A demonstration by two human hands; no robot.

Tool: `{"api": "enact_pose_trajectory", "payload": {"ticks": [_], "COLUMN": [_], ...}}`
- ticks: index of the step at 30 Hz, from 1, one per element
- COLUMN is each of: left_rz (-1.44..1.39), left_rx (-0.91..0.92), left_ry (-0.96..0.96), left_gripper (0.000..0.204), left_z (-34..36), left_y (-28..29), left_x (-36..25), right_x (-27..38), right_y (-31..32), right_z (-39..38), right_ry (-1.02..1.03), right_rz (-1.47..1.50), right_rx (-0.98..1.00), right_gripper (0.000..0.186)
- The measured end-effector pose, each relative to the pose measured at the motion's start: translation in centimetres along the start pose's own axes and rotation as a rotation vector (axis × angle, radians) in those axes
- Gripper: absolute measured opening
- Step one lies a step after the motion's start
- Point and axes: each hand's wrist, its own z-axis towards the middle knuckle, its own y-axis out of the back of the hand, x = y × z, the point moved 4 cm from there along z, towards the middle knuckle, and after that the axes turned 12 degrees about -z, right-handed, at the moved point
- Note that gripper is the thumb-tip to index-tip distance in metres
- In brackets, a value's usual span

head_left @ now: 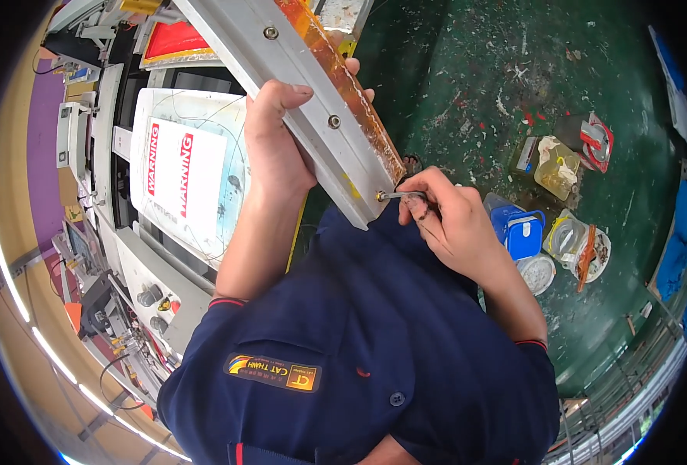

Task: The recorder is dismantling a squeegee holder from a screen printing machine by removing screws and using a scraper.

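Pinching a small metal key (394, 195) between thumb and fingers, the right hand (446, 215) is working at the end bolt (381, 196) of a long metal bar (289, 56). That grip is closing down on the key with no visible gap, and the key's tip is meeting the bolt head. The left hand (272, 136) is wrapping the bar higher up, its thumb lying on the grey face and its fingertips showing past the far edge of an amber strip (334, 77); this grip, too, is closing firmly and is bearing the bar in front of the person's body, slanting down to the right above the floor (467, 101).

As for progress, the strip is already lying along the bar's edge, and three bolts are showing in the face: the end one under the key, a middle bolt (334, 122) and an upper bolt (271, 32), both sitting in their holes with no tool on them. The work is seemingly in its middle, with the end bolt not yet finished. Whether the key is tightening or loosening, I cannot tell; nor are the two other bolts revealing whether they are needing attention. The bar's top end is running out of view, possibly hiding more bolts.
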Motion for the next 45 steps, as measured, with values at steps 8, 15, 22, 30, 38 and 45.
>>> {"api": "enact_pose_trajectory", "payload": {"ticks": [8, 15, 22, 30, 38, 45], "left_rz": [0.119, 0.024, 0.013, -0.074, 0.352, 0.487], "left_rx": [-0.027, 0.058, 0.134, 0.449, 0.679, 0.908], "left_ry": [-0.115, 0.03, 0.072, 0.248, 0.403, 0.409], "left_gripper": [0.082, 0.082, 0.084, 0.085, 0.054, 0.046], "left_z": [-2.3, -5.1, -7.6, -11.5, -17.2, -20.8], "left_y": [1.7, 5.4, 11.6, 20.0, 27.2, 27.5], "left_x": [-2.8, -8.1, -12.7, -13.6, -11.4, -15.5], "right_x": [1.6, 7.2, 12.6, 15.7, 23.7, 27.6], "right_y": [-4.3, -8.1, -14.5, -12.8, -15.7, -23.2], "right_z": [0.8, 2.3, 2.9, 5.7, 8.0, 4.3], "right_ry": [0.045, 0.875, 1.111, 0.299, 0.562, 0.517], "right_rz": [-0.307, -0.833, -0.82, -0.391, -0.283, -0.817], "right_rx": [-0.028, -0.189, -0.182, -0.432, -0.249, 0.384], "right_gripper": [0.012, 0.013, 0.012, 0.022, 0.043, 0.028]}}
